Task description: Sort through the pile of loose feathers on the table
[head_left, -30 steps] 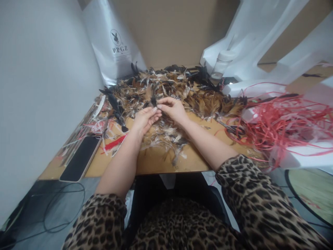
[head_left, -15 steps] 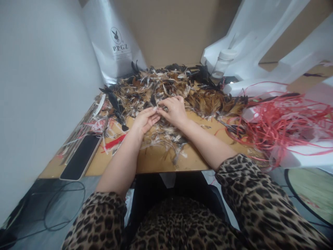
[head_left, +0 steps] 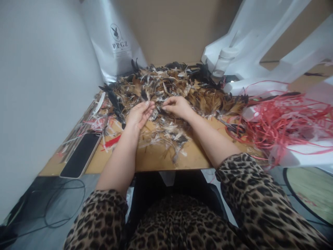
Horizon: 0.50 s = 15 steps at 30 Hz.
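Note:
My left hand point(head_left: 140, 114) is closed in a pinch at the front of a heap of brown, black and white feathers point(head_left: 166, 83). A dark feather point(head_left: 144, 94) rises from between its thumb and forefinger. A short gap to the right, my right hand point(head_left: 177, 106) has its thumb and fingertips drawn together; whatever they hold is too small to make out. Below both hands, loose pale fluff and feather scraps point(head_left: 171, 133) lie on the tabletop.
A phone point(head_left: 81, 155) lies at the table's left edge near a red strip point(head_left: 112, 141). Scissors point(head_left: 236, 128) and tangled red plastic ribbon point(head_left: 283, 125) are on the right. Behind stand a lidded clear bottle point(head_left: 223, 63) and a silver printed bag point(head_left: 118, 52).
My hands have come apart: the left moved slightly left and the right slightly right, from fingertips meeting to a gap between them. The dark feather now stands above my left fingertips.

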### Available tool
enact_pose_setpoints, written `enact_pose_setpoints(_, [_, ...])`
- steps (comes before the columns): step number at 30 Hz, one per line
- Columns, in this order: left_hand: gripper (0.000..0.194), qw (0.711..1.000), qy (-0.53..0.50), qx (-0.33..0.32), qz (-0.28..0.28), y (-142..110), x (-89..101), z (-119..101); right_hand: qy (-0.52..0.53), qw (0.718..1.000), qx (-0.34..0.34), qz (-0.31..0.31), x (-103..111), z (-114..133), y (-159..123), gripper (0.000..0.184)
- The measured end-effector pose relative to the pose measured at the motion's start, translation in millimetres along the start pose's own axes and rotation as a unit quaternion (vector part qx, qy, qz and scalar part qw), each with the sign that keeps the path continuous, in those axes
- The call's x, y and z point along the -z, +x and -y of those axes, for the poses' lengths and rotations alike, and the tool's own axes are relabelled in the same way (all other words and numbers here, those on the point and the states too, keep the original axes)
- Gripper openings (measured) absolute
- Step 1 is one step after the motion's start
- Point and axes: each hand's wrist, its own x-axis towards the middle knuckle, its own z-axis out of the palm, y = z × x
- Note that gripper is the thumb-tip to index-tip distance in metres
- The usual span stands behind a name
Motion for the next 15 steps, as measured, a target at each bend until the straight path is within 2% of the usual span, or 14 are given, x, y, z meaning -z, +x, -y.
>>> enact_pose_setpoints(5, [0.011, 1.0, -0.013, -0.003, -0.02, 4, 4.9, -3, -0.125, 0.99, -0.025, 0.065, 1, 0, -5, 0.027])
enact_pose_setpoints(9, [0.012, 1.0, -0.01, 0.014, -0.014, 2, 3.6, -3, -0.254, 0.965, -0.018, 0.055, -4, -3, -5, 0.012])
enact_pose_setpoints(12, [0.012, 0.999, -0.005, 0.03, -0.009, 1, 3.3, -3, -0.258, 0.965, 0.026, 0.035, 0, -6, -2, 0.011])
enact_pose_setpoints(15, [0.011, 0.999, -0.008, 0.034, 0.009, 1, 4.3, -3, -0.261, 0.96, 0.105, -0.005, 7, -4, 0, 0.014])
